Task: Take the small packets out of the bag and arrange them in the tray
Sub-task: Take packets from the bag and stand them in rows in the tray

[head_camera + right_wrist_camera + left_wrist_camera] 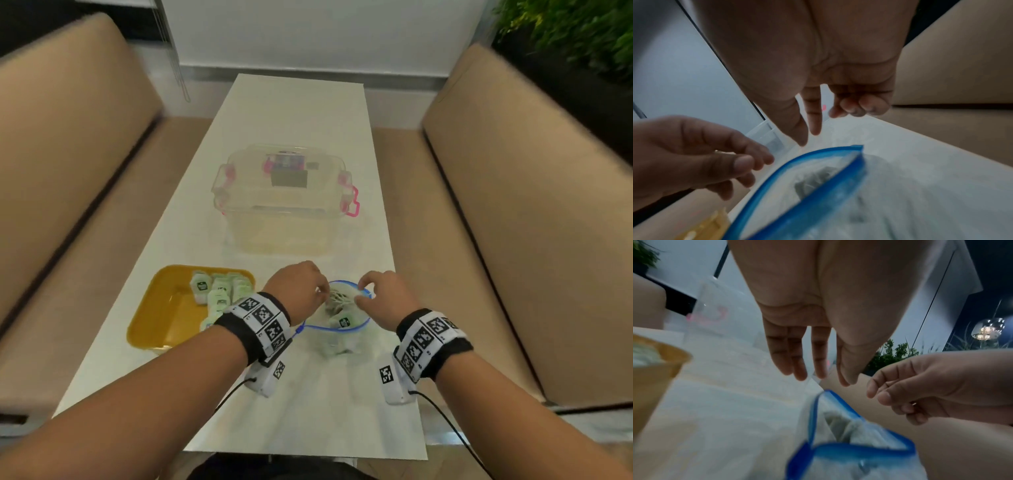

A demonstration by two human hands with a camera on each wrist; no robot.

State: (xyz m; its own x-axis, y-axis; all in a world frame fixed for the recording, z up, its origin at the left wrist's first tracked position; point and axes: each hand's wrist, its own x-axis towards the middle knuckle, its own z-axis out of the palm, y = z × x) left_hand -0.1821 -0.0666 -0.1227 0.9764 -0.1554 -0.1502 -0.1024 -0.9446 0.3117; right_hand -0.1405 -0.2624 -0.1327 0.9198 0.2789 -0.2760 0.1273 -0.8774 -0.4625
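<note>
Standing open-mouthed on the white table (298, 144), the clear zip bag with a blue rim (337, 327) holds pale green small packets (343, 321). The left hand (298, 287) hovers over the bag's left rim, fingers straight and holding nothing. The right hand (386, 294) hangs by the bag's right rim, fingers loosely curled, empty. Left of the bag, the yellow plastic tray (161, 311) carries more packets. Beyond the bag sits a clear lidded box with pink clips (284, 195).
</note>
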